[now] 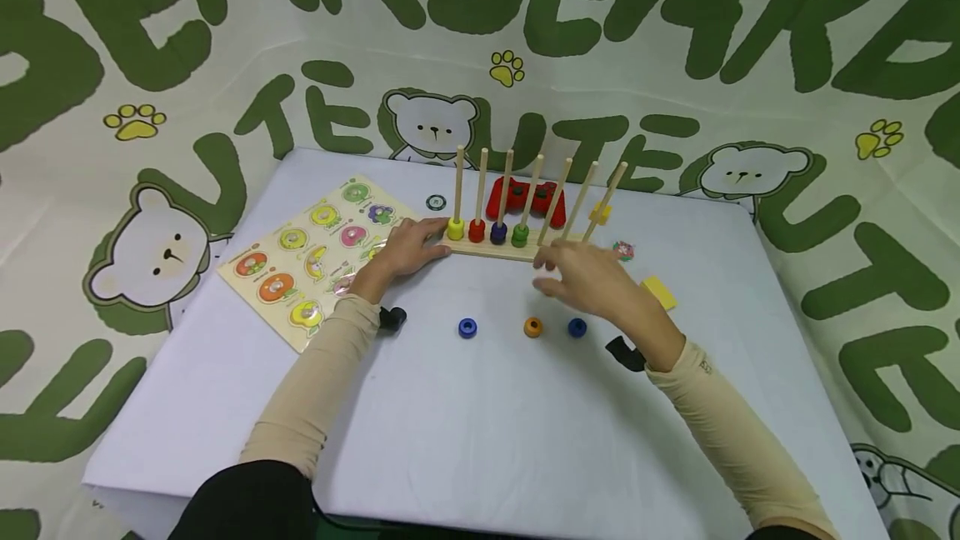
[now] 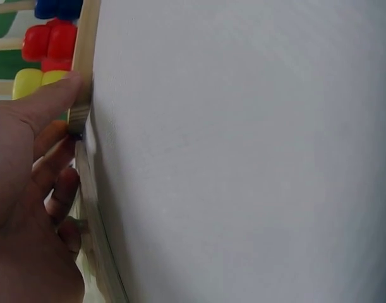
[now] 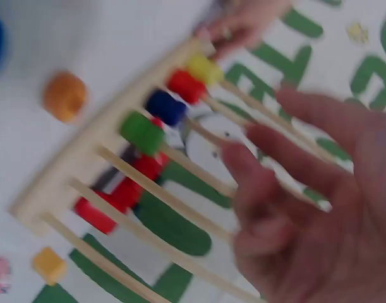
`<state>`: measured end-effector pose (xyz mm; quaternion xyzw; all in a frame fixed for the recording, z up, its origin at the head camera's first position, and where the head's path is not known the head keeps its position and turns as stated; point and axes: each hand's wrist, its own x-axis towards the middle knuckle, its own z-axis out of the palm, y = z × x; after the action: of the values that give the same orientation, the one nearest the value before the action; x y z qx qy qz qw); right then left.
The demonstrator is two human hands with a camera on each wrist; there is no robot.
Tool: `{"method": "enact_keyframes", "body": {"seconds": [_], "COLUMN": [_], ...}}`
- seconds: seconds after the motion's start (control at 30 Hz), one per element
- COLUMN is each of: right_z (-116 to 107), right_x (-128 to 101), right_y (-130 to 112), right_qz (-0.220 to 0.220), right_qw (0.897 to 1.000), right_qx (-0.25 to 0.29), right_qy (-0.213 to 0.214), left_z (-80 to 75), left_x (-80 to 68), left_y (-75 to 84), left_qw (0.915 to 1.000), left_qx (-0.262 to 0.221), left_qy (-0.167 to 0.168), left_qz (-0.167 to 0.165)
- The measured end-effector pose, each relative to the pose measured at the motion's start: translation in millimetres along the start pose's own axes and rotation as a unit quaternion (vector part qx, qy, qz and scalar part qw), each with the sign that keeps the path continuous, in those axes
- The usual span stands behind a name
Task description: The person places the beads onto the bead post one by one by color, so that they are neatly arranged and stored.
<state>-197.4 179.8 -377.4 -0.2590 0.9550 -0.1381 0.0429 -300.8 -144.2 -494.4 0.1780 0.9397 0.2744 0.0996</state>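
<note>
While the left hand (image 1: 405, 250) pins the left end of the wooden peg rack (image 1: 491, 250), fingers laid flat and fairly straight against the base, thumb on its edge per left wrist view, the rack sits mid-tabletop (image 1: 480, 423), toward the far side. L to R: puzzle board (image 1: 315, 261) lies left of the rack, partly under the left forearm. Pegs hold one ring each: yellow ring (image 1: 455, 229), red ring (image 1: 477, 231), dark blue ring (image 1: 498, 232), green ring (image 1: 521, 234); the remaining pegs to the right look bare. Loose on the tabletop, nearer the person: blue ring (image 1: 467, 327), orange ring (image 1: 533, 327), second blue ring (image 1: 577, 327). Right hand (image 1: 592, 277) hovers above the rack's right part, fingers spread and slack, holding nothing; motion blur in right wrist view. Yellow block (image 1: 660, 292) lies just right of it.

Judgement: to do this well, keep the left hand pressing so the rack won't slide or tip; pinch a ring by its rim, hole upright, line up w/ a bare peg tip, lower straight. Slanted-looking pegs mean aim at the tip, not the base.
</note>
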Motion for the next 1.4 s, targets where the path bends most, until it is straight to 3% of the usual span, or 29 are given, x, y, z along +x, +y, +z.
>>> {"method": "enact_keyframes", "body": {"seconds": [0.1,0.2,0.4,0.73,0.93,1.2,1.4], "right_z": [20,41,64,77,40,-31,-57], "right_x": [-13,-23,-34,-31,-19,11,37], "right_y": [-1,-1,1,2,6,17,24], "right_qz": [0.005,0.002,-0.001,-0.031,-0.04,-0.031,-0.01], "right_qw": [0.994,0.991,0.997,0.999,0.995,0.964,0.95], "right_qx": [-0.012,-0.014,-0.005,-0.002,0.035,0.043,0.032], "right_qy": [-0.107,-0.137,-0.079,-0.016,0.083,0.259,0.311], "left_z": [-1.1,-1.2,-1.1,-1.5,-1.8,-1.7,0.8], "left_x": [2.0,2.9,2.7,0.3,1.1,0.2,0.4], "left_y": [1.0,1.2,2.2,1.4,2.1,2.3,1.5], "left_qw": [1.0,1.0,0.9999,0.9999,1.0,0.9999,0.9999], "left_qx": [0.003,0.003,-0.004,-0.008,-0.004,-0.004,-0.01], "left_qy": [0.001,-0.001,-0.006,-0.007,-0.004,-0.007,0.0], "left_qz": [-0.001,-0.003,-0.009,-0.009,-0.007,-0.012,-0.005]}}
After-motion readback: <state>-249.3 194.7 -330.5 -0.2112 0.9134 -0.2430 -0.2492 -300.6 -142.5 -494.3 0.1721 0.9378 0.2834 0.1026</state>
